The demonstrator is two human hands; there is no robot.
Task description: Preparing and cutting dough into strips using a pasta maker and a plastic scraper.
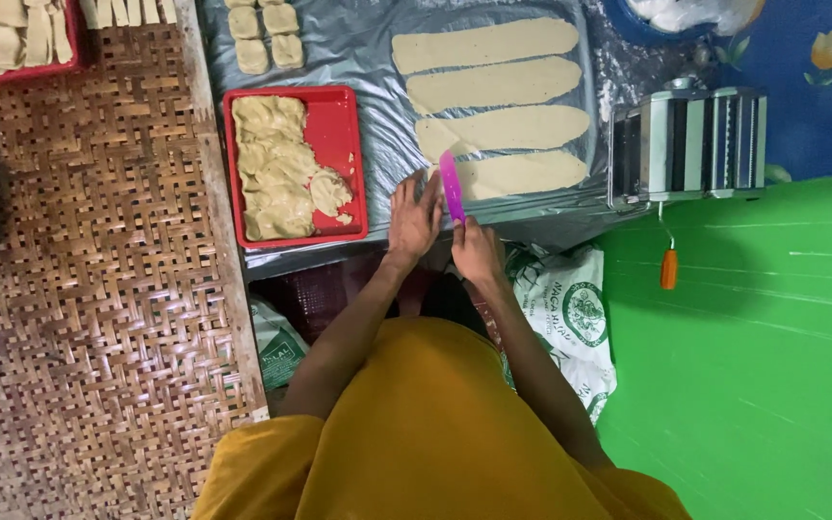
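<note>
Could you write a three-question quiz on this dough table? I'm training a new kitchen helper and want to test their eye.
1. True or false: the right hand holds a purple cutter.
2. How many long dough strips lie on the plastic sheet?
3. What does the red tray beside the left hand hold: A) dough scraps, B) flour, C) nothing?

Key: 1 true; 2 four; 3 A.
</note>
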